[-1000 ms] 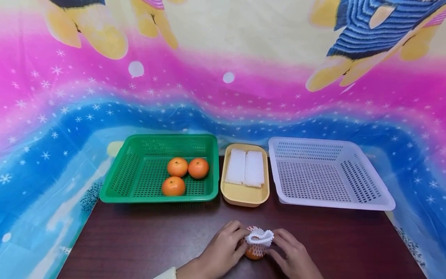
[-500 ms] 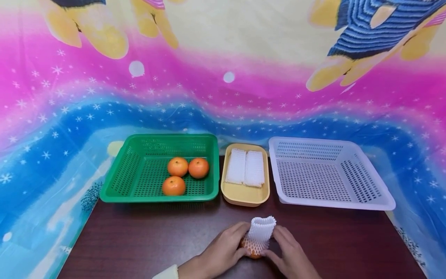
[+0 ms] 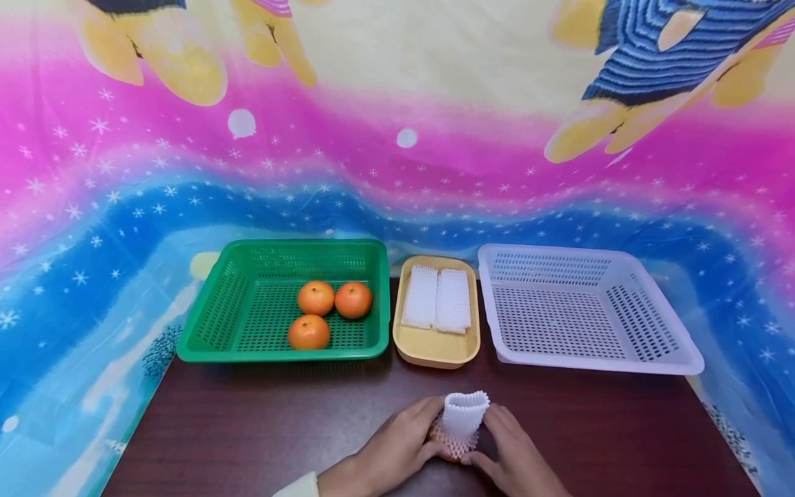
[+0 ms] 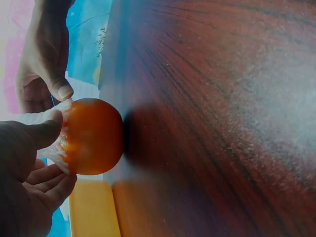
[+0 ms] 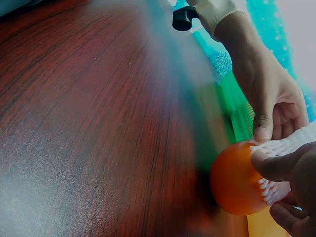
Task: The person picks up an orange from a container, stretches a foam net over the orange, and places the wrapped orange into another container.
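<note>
A white foam fruit net (image 3: 464, 416) stands up like a tube over the top of an orange (image 4: 96, 138) near the table's front. Its lower edge is stretched part way down the fruit, leaving the bottom bare. On one side my left hand (image 3: 400, 442) pinches the net's edge against the orange, thumb in front and fingers behind. Opposite it, my right hand (image 3: 515, 449) does the same, its thumb (image 5: 269, 165) pressed on the mesh. In both wrist views the orange's lower part shows uncovered, close over the dark wooden table (image 4: 207, 128).
At the back left, a green basket (image 3: 279, 355) holds three oranges (image 3: 309, 332). A yellow tray (image 3: 437, 348) with folded foam nets (image 3: 452, 300) stands in the middle. To its right is a white plastic basket (image 3: 596, 364). A patterned cloth (image 3: 397, 179) hangs behind.
The net's top, folded over and low one second ago, now stands upright above the orange. Both thumbs have moved in lower toward the front of the fruit, and the mesh reaches further down.
</note>
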The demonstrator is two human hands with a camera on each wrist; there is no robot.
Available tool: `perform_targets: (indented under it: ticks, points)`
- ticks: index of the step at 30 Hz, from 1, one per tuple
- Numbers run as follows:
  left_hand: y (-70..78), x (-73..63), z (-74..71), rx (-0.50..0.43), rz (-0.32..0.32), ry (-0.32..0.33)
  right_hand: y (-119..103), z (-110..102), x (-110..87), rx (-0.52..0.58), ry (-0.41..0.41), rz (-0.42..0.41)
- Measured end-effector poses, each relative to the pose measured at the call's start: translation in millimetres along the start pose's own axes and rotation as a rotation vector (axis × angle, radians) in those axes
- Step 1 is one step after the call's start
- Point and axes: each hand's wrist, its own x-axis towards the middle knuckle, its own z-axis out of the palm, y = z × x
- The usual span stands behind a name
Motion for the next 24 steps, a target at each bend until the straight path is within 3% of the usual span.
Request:
perform_targets:
  ticks: [4,10,18,24]
  points:
    - [-1.6,-1.6,1.6,0.031,0.016,0.003,-1.4,-0.2,1.2,-0.019,0.003,0.009]
    - [-1.2,1.3,0.2,0.018,-0.011,-0.017,-4.2,0.1,4.0,-0.066,0.004,0.033]
    - [-1.9,6.2,-2.7,-0.058,0.028,0.008,-4.0,0.5,4.0,0.088,0.029,-0.007]
    - [-3.6,6.4,-0.5,-0.068,0.045,-0.009,-1.1,1.1,1.7,0.088,0.017,-0.016]
